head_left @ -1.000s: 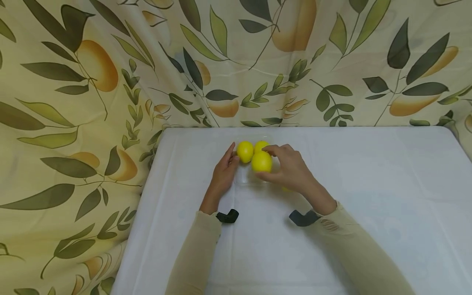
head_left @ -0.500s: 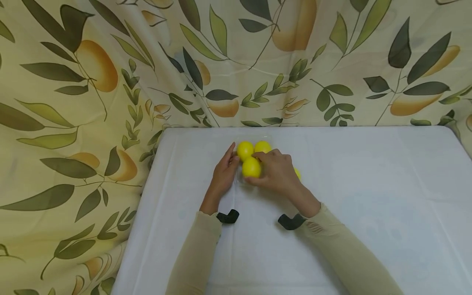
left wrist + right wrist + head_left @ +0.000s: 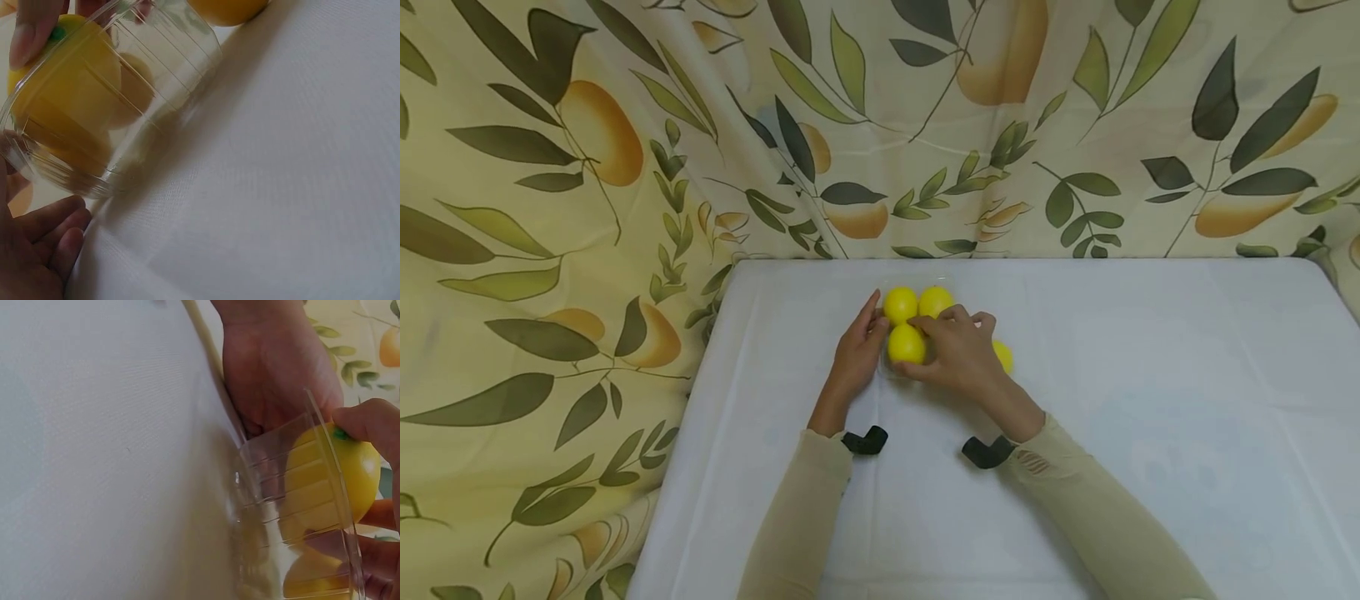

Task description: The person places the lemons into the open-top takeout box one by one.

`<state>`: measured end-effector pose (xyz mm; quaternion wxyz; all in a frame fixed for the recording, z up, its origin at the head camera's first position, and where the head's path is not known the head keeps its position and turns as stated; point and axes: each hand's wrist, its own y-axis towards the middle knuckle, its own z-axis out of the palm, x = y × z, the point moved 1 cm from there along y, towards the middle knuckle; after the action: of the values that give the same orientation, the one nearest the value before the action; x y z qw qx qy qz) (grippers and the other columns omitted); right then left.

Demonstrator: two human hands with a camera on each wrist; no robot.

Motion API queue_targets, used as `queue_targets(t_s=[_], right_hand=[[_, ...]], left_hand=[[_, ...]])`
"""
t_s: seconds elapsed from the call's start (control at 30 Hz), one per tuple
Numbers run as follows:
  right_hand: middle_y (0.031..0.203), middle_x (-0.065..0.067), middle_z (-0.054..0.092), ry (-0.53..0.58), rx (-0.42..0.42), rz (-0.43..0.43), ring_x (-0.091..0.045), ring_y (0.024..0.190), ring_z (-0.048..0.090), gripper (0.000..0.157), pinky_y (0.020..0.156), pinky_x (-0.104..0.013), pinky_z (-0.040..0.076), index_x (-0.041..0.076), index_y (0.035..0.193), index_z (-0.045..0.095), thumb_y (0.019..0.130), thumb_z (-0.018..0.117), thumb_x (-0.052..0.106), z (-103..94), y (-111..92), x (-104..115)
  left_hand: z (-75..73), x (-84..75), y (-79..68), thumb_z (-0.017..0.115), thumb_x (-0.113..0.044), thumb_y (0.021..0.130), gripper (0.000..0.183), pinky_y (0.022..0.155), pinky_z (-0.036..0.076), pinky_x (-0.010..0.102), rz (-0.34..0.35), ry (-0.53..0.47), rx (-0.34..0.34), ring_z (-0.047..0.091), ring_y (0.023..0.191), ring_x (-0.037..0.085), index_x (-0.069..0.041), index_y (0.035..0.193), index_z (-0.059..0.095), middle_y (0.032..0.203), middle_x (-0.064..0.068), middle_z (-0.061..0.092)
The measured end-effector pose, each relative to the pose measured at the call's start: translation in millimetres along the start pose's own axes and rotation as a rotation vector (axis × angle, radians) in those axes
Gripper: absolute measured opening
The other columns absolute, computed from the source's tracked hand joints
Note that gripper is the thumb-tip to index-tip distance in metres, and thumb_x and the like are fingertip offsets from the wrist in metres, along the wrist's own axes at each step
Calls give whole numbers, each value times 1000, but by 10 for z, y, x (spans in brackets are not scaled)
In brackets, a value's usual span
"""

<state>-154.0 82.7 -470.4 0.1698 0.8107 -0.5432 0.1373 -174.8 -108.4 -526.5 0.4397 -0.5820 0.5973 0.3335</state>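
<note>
My right hand (image 3: pixel 961 350) pinches a yellow lemon (image 3: pixel 907 344) with a green stem spot, thumb on its near end and fingers at its far side. The lemon sits inside a clear plastic container (image 3: pixel 181 56), at its near left. My left hand (image 3: pixel 856 354) rests along the container's left side, its fingers fairly straight in the head view. Two further lemons lie in the back of the container, a left one (image 3: pixel 901 305) and a right one (image 3: pixel 936 301). Beyond my right hand, another lemon (image 3: pixel 1002 356) is on the table outside the container, partly hidden by that hand.
A white cloth covers the table (image 3: pixel 1150 375). Behind it and to the left hangs a curtain (image 3: pixel 587 292) printed with leaves and fruit. Dark wrist mounts, one left (image 3: pixel 865 440) and one right (image 3: pixel 987 452), stick out by the sleeves.
My right hand has brought its lemon left and toward me, down into the container's near left part. The lemon outside shows more now. My left hand has stayed in place.
</note>
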Motion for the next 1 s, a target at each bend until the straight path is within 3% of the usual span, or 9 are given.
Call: queue_targets(t_s=[0.2,0.37,0.6,0.83,1.0], right_hand=[[102,-2,75,3,6,-5,-33,113,53,75,93,-69,27,15,127,69,78,74,71,38,13,-3],[88,2,73,-17,16,-12,-32,113,53,73,93,-70,27,18,125,70,79,70,75,68,9,-4],[80,2,73,-71,-25,-63,-34,109,55,66,91,-73,29,22,126,71,86,64,73,91,-3,-12],[96,-1,78,-110,1,-43,-34,111,55,61,93,-73,28,22,127,71,93,55,70,67,-13,-21],[109,1,78,-49,20,-17,-33,114,54,56,95,-73,25,21,130,70,95,58,64,-20,-58,-37]], left_hand=[[2,-19,-4,43,-52,107,52,119,38,49,-9,-10,0,53,136,18,-53,156,27,149,-8,54],[1,-21,-11,42,-49,107,53,119,39,48,-4,-10,2,54,135,18,-49,158,27,150,-8,54],[-10,-17,-9,42,-51,107,52,119,38,50,10,-2,2,53,136,18,-54,156,25,149,-9,54],[-10,-3,-1,42,-51,107,53,119,38,50,18,-2,3,53,136,18,-50,158,26,149,-9,54],[-2,1,2,42,-50,107,54,118,39,50,17,-10,2,52,136,18,-46,159,27,149,-9,53]])
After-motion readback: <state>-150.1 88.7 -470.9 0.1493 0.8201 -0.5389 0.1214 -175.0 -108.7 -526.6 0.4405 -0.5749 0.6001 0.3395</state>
